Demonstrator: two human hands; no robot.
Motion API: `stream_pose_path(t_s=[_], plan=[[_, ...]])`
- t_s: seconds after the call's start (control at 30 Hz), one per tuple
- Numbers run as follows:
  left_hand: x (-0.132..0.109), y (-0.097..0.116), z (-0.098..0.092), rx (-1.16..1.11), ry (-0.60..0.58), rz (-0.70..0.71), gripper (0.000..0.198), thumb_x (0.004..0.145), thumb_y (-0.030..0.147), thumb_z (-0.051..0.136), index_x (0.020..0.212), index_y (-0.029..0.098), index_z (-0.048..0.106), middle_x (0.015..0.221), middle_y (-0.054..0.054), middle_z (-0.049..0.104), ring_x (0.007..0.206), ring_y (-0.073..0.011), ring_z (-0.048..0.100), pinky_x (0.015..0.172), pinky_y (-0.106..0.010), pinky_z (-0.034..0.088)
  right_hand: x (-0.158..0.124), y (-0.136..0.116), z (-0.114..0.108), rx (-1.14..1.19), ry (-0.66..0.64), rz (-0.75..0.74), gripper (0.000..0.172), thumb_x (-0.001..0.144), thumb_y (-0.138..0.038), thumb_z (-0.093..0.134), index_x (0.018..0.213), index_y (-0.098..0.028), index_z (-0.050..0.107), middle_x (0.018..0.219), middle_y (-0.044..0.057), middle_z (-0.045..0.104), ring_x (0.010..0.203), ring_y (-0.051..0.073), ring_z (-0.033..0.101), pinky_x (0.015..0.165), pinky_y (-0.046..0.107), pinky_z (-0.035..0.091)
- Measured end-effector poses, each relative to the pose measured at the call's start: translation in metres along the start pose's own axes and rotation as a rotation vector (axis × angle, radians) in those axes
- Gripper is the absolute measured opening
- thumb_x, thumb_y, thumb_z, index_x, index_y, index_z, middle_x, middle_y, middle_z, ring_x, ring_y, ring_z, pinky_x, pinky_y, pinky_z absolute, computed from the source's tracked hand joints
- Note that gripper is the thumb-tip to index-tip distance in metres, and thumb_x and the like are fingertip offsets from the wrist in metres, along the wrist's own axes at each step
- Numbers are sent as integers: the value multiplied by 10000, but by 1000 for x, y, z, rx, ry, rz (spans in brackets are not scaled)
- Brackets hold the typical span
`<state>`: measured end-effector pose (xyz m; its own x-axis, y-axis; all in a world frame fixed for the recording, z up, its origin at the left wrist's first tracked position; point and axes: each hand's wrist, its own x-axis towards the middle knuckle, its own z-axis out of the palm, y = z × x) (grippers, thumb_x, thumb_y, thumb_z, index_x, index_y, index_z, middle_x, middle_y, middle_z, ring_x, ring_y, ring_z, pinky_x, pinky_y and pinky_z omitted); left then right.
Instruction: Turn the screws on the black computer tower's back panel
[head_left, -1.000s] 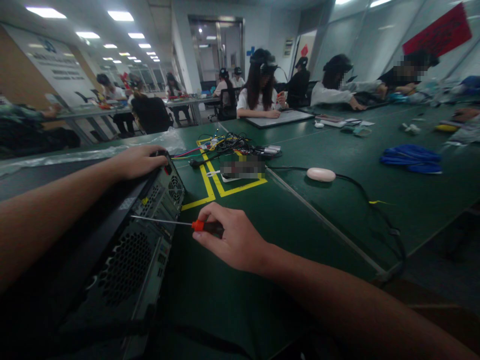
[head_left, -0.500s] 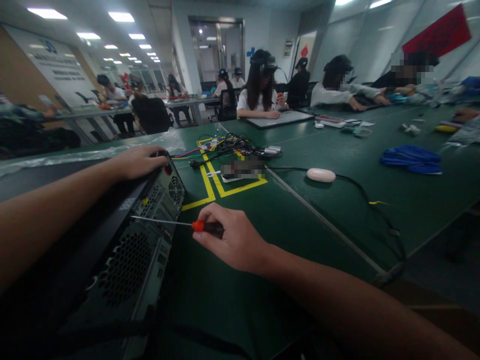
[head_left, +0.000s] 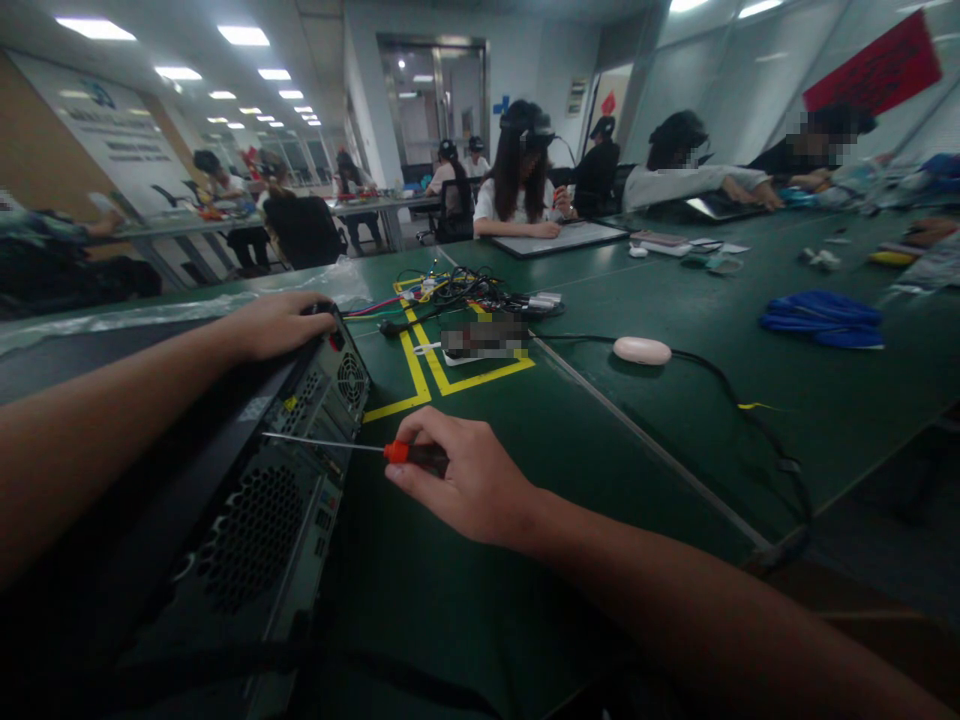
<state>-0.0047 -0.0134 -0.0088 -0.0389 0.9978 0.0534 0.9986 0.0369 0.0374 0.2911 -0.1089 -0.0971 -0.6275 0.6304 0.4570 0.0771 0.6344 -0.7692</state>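
A black desktop computer case lies on its side at the left, its metal back panel with vents and ports facing right. My left hand grips its far top corner, fingers and thumb over the edge. My right hand is closed around the handle of a screwdriver with an orange collar and a long thin shaft. The shaft points left, nearly level, and its tip is at the upper edge of the back panel. Whether a screw sits under the tip is too small to tell.
Tangled cables lie beyond the case near yellow tape marks. A pale oval object rests by a black cable. Further right is a folded blue cloth. Across the green table, several people sit working.
Both my hands, the screwdriver and the case look unmoved. Across the table, a person at the right has lifted one edge of a flat dark panel.
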Motion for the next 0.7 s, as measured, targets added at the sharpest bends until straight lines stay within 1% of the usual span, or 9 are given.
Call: stream_pose_path(t_s=[0.17,0.3,0.37,0.47,0.53,0.6,0.7], plan=[[-1,2,-1,3,-5,-4,776,799,572,303,1351,99,578,1405,-153,601,1296,-342,540,1140,-448,368,-1,1,1,-17,19,-11,158,918,-305,667,1000,-176,627,880,14,679,750,138,609,701,268,463],[0,1,-1,-5,-6,-9,777,804,581,310,1363,106,568,1411,-148,596,1294,-341,541,1135,-447,375,1,1,-1,-65,46,-7,177,924,-342,669,995,-180,664,942,32,702,826,157,635,756,286,472],[0,0,0,-9,-13,-11,773,806,576,316,1368,106,562,1406,-151,597,1288,-342,544,1131,-451,379,1,1,-1,-100,58,-13,193,939,-361,657,986,-177,683,936,35,702,833,158,632,773,294,465],[2,-3,1,-19,-15,-1,773,805,573,322,1367,97,559,1403,-155,595,1288,-337,544,1134,-443,374,2,1,-1,-113,38,-14,237,973,-378,616,975,-158,702,895,35,693,799,148,621,759,292,450],[2,-4,2,-24,-8,4,775,804,574,322,1364,94,560,1398,-156,598,1284,-331,546,1134,-438,373,1,1,0,-82,15,-6,244,986,-373,596,987,-151,699,906,37,696,803,144,625,750,285,449],[2,-3,2,-17,-1,3,776,802,575,319,1362,98,562,1393,-151,603,1277,-326,551,1131,-441,377,0,1,0,-52,17,1,234,963,-377,626,1026,-158,678,919,32,696,802,144,625,741,281,453],[2,-2,2,0,0,-3,774,802,573,311,1365,103,560,1392,-144,604,1278,-327,550,1131,-454,377,-1,0,1,-34,35,10,269,895,-371,699,1064,-173,629,888,11,677,748,142,601,714,283,455]])
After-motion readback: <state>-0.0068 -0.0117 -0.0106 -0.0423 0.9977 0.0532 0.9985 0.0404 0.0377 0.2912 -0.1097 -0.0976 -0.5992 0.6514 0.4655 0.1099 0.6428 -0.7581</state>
